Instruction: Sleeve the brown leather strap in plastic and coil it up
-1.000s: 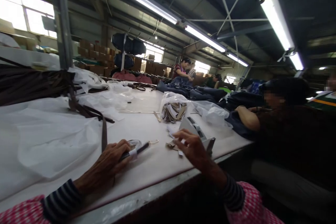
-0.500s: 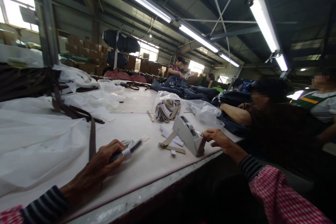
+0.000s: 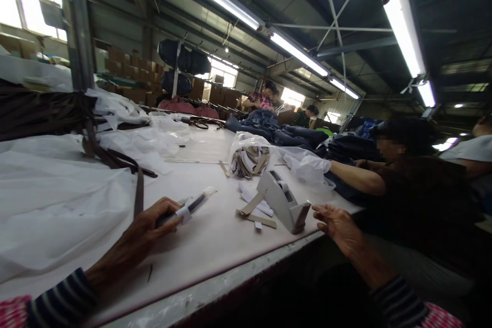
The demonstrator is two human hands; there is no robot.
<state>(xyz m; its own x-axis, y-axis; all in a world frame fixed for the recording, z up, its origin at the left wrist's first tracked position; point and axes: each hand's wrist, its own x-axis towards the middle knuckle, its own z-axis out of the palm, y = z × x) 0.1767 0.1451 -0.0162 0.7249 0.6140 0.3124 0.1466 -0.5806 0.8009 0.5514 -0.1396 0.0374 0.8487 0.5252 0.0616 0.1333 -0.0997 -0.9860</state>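
Observation:
My left hand (image 3: 156, 225) is closed around a dark strap-like piece (image 3: 198, 202) with a white band about it and a clear, shiny far end; its exact kind does not show. It is held above the white tabletop, pointing away to the right. A grey tape dispenser (image 3: 279, 200) stands near the table's front edge. Just right of its cutting end is my right hand (image 3: 340, 228), thumb and forefinger pinched together. A faint glint between cutter and fingertips looks like clear tape, barely visible. Beige and white strips (image 3: 255, 210) lie left of the dispenser.
Behind the dispenser, a clear plastic bag (image 3: 249, 156) holds many beige strips. White plastic sheeting (image 3: 61, 200) and brown straps (image 3: 115, 161) cover the left side. Dark blue bags (image 3: 277, 130) are piled farther back. A co-worker's arm (image 3: 359, 177) reaches over the table at the right.
My right hand has drawn away to the right from the dispenser's cutting end. My left hand keeps its hold with slight movement. The whole view has shifted a little.

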